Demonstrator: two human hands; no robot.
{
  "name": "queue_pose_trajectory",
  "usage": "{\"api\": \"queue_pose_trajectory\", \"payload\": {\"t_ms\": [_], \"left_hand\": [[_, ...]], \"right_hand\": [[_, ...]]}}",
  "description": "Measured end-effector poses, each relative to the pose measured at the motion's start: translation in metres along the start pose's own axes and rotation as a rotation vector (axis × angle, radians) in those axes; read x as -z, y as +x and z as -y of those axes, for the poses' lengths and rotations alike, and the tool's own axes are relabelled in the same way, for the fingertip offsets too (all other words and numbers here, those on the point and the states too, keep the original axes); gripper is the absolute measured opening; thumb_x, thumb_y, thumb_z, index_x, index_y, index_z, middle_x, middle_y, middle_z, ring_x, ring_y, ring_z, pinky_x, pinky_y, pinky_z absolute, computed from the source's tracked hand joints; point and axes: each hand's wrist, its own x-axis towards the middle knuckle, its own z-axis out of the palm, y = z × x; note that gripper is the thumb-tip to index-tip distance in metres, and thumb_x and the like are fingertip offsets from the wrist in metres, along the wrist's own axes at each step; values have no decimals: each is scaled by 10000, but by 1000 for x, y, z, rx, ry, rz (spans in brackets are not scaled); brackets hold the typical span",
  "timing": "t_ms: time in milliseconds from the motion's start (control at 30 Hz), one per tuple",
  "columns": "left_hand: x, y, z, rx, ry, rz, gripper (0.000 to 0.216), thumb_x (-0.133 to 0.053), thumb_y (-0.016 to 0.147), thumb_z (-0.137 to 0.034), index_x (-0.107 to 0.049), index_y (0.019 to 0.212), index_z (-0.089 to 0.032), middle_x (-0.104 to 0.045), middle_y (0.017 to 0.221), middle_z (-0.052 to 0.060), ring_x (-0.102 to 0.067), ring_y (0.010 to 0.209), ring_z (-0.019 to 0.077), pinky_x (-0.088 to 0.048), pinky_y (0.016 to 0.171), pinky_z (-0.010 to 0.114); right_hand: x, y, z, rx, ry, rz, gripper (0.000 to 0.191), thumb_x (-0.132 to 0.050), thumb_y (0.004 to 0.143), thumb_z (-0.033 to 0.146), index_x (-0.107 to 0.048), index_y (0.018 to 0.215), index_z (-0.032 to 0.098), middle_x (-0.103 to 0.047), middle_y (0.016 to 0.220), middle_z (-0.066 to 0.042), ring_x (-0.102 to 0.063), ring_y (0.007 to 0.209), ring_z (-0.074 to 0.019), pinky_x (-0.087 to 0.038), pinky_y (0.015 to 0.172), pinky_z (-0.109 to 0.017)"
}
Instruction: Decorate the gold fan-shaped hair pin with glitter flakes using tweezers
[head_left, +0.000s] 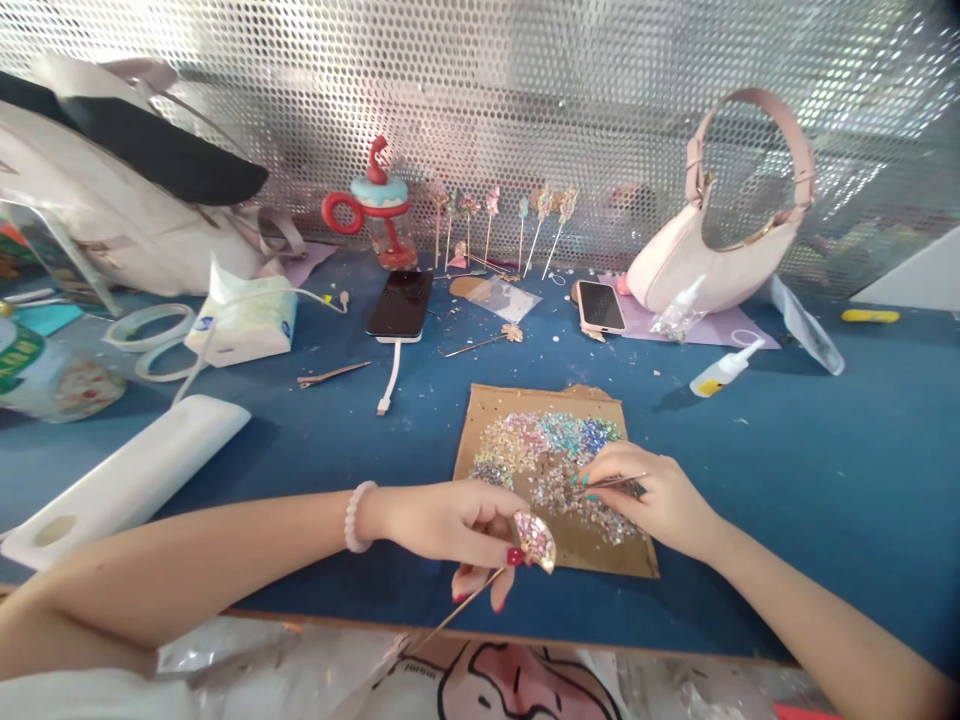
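My left hand is closed on a thin metal hair stick, its shaft slanting down toward the table edge. At its top is a fan-shaped ornament covered in pink and clear sparkling bits. Over the right side of a cardboard sheet, my right hand pinches a pair of tweezers. The tips point into a spread of small rhinestones; whether they grip one is too small to tell. The stones lie in patches of gold, pink, turquoise, blue and silver.
Behind the cardboard lie a flower-topped hair stick, a black phone and a pink-cased phone. A glue bottle lies to the right, near a pink handbag. Several decorated sticks stand along the perforated metal wall.
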Motion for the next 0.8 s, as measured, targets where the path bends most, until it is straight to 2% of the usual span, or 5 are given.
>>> {"api": "queue_pose_trajectory", "payload": {"t_ms": [300,567,800], "left_hand": [[2,1,2,4,-43,20,345,-591,888,-467,-533,986,-141,-642,638,-3,-544,408,45,-447,414,94],[6,1,2,14,-95,50,369,-595,876,-487,-524,999,-146,-645,649,0,-548,406,53,-464,419,106],[9,2,3,43,-152,76,401,-604,860,-512,-528,1016,-150,-633,618,-3,-541,381,70,-467,404,128]], "right_hand": [[0,1,0,62,4,-35,41,-606,858,203,-638,856,228,-689,808,-37,-651,762,-148,-540,679,-280],[-2,-4,0,129,95,-65,160,-636,825,130,-616,934,246,-704,847,-25,-644,785,-153,-531,714,-309],[-9,-1,-3,127,178,-130,139,-565,861,107,-594,940,218,-694,852,-48,-635,815,-156,-529,714,-305]]}}
